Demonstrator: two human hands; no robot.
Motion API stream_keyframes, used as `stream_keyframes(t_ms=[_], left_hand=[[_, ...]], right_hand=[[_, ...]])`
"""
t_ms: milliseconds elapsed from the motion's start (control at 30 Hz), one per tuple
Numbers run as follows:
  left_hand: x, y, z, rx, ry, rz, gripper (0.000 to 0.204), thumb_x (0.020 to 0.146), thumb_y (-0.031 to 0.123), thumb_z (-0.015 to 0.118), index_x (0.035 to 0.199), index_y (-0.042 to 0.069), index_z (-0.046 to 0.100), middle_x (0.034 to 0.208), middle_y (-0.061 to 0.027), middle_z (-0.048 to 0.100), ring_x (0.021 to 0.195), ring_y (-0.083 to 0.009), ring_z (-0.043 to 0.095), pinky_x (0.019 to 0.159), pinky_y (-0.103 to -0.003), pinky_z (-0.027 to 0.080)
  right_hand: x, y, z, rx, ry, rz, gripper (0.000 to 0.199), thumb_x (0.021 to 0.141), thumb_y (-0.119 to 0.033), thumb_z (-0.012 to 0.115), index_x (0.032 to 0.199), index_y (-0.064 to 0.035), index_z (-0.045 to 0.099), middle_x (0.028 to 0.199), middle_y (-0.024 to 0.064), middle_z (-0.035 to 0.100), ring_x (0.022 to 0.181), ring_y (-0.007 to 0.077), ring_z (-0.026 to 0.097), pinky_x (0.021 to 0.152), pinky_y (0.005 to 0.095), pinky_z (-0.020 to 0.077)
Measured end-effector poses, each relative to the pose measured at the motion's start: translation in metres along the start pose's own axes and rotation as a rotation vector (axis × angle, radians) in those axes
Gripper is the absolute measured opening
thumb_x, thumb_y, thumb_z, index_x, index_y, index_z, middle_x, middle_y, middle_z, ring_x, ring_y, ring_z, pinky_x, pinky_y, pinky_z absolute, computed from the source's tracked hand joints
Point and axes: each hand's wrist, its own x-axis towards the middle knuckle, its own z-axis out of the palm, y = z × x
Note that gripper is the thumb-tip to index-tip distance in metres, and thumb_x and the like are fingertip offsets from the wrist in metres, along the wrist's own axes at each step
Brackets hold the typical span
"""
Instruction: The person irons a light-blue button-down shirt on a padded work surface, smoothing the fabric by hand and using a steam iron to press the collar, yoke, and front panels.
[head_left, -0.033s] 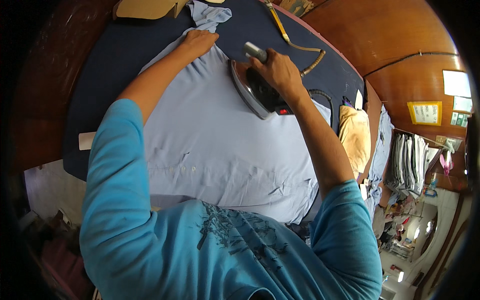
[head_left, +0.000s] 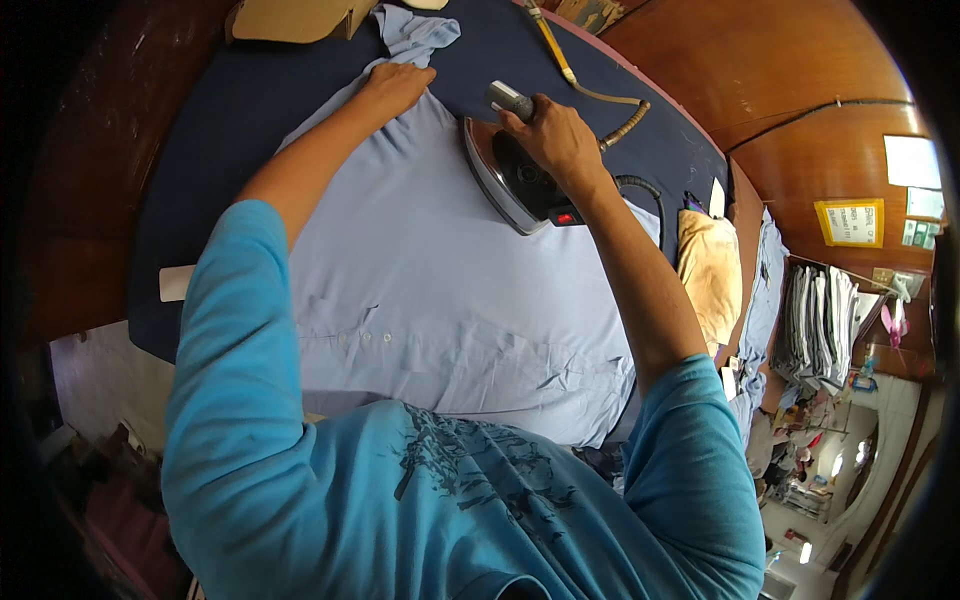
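A light blue shirt (head_left: 440, 240) lies spread over a dark blue padded board, with small buttons and creases in its nearer part. Its sleeve (head_left: 415, 35) bunches up beyond my left hand (head_left: 400, 88), which is closed on the cloth at the far end. My right hand (head_left: 558, 138) is wrapped round the handle of a clothes iron (head_left: 505, 175). The iron's soleplate sits on or just over the shirt's far right edge, tip toward the upper left; I cannot tell whether it presses down. A small red light glows at its heel.
The dark board (head_left: 190, 190) extends past the shirt. A cardboard piece (head_left: 290, 20) lies at the far left. A cord (head_left: 625, 130) curls behind the iron. Folded yellow cloth (head_left: 710, 270) sits at the right, with hanging garments (head_left: 815, 320) beyond. A wooden panel (head_left: 760, 70) stands behind.
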Motion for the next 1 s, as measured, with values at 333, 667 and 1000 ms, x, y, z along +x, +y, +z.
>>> stream_keyframes(t_ms=[333,667,1000], left_hand=[[-0.077,-0.039,-0.023,-0.149,-0.021,-0.476,0.048,0.082,0.035,0.057,0.123,0.011,0.050,0.118,-0.0154,0.059,0.107,-0.0318,0.057,0.091,-0.041,0.043],[-0.044,-0.075,-0.001,-0.523,-0.194,-0.629,0.060,0.078,0.047,0.058,0.117,0.001,0.057,0.116,-0.0156,0.060,0.107,-0.0288,0.057,0.089,-0.037,0.044],[-0.009,0.010,-0.027,0.585,-0.386,-0.390,0.048,0.087,0.038,0.050,0.123,0.008,0.053,0.126,-0.0131,0.054,0.111,-0.0333,0.055,0.090,-0.048,0.043]], right_hand=[[-0.111,0.074,-0.036,0.032,-0.282,-0.145,0.050,0.072,-0.036,0.070,0.104,0.0021,0.060,0.083,0.0229,0.066,0.076,0.0341,0.066,0.070,0.0395,0.0512],[-0.183,0.324,-0.103,-0.106,0.078,0.386,0.046,0.070,-0.027,0.071,0.105,0.0017,0.062,0.090,0.0185,0.066,0.086,0.0266,0.063,0.077,0.0357,0.0481],[-0.170,0.335,-0.061,-0.663,0.456,0.255,0.060,0.080,-0.034,0.064,0.133,-0.0180,0.043,0.132,0.0163,0.047,0.113,0.0388,0.052,0.089,0.0452,0.0441]])
